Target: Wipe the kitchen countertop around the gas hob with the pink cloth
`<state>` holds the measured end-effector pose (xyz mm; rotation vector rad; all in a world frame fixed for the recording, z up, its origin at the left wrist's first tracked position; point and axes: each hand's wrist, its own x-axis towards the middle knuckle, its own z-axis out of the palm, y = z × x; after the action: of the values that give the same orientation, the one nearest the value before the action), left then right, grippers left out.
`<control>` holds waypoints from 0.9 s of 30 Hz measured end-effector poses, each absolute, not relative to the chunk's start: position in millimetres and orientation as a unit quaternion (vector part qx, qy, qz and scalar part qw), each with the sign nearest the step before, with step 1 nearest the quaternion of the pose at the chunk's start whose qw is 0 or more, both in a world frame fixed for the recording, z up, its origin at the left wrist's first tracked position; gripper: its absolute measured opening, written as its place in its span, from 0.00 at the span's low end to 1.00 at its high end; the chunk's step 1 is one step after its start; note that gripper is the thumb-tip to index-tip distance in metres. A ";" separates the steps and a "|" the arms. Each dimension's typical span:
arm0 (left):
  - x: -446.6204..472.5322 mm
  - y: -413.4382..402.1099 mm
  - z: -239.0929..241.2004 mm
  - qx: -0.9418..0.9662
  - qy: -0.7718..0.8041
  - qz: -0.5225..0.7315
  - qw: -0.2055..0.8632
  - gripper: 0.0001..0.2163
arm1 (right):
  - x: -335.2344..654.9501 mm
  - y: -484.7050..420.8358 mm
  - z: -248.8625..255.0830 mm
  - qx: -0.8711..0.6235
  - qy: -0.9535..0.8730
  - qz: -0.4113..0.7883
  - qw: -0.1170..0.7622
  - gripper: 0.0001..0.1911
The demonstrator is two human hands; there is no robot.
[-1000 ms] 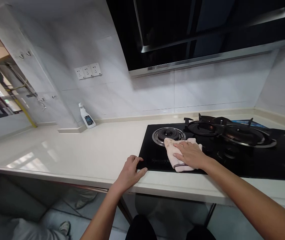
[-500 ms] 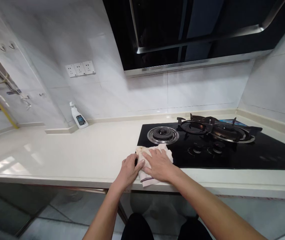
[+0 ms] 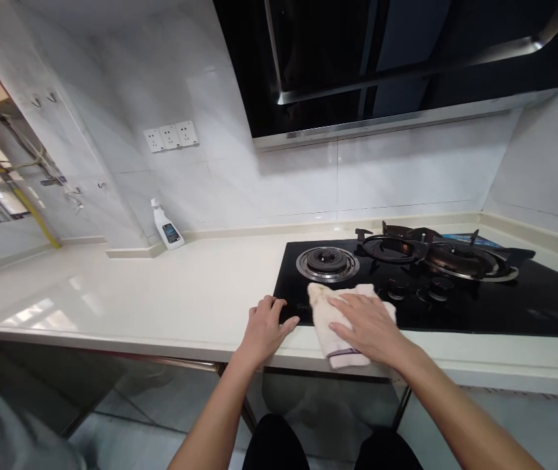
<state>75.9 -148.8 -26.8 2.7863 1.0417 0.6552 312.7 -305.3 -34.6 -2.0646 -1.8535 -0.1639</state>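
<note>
Observed from the room: the right hand (image 3: 369, 328) lies flat on a folded cloth (image 3: 330, 326), fingers extended and slightly spread, palm down. It presses on the cloth without pinching it. The cloth sits on the near edge of a black glass hob (image 3: 479, 307), its lower fold hanging past that edge over the counter (image 3: 136, 287). The left hand (image 3: 265, 329) is at 9 o'clock from the cloth, just beside it and holding nothing; its fingers (image 3: 279, 307) are loosely curved, with the tips on the glass near the hob's front left corner. Left burner (image 3: 327, 264) at 12 o'clock from the cloth, close but not touching. Right burner (image 3: 469, 258) at 2 o'clock, well apart. Spray bottle (image 3: 166, 227) stands upright against the backsplash at 10 o'clock, out of reach of both hands. Step in hand, as judged: the cloth is being pressed against the glass by the right hand alone, the left only steadying. Any further pass calls for a firm, flat palm and care around the burner's raised metal ring.
</note>
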 end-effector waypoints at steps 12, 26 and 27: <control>71.7 -147.6 -32.1 0.915 0.324 0.232 0.069 0.18 | 378.1 -360.8 -54.0 -0.750 -0.610 -0.088 0.242 0.29; 68.9 -145.4 -39.6 0.911 0.311 0.256 0.084 0.18 | 453.2 -423.6 -78.7 -0.799 -0.496 -0.112 0.320 0.22; 68.7 -145.5 -39.7 0.910 0.312 0.259 0.084 0.18 | 458.6 -425.7 -80.6 -0.799 -0.493 -0.111 0.324 0.21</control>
<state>68.7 -145.5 -39.7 2.7161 0.9309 0.7729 458.6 -425.7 -80.6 -2.0969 -1.2943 -0.2923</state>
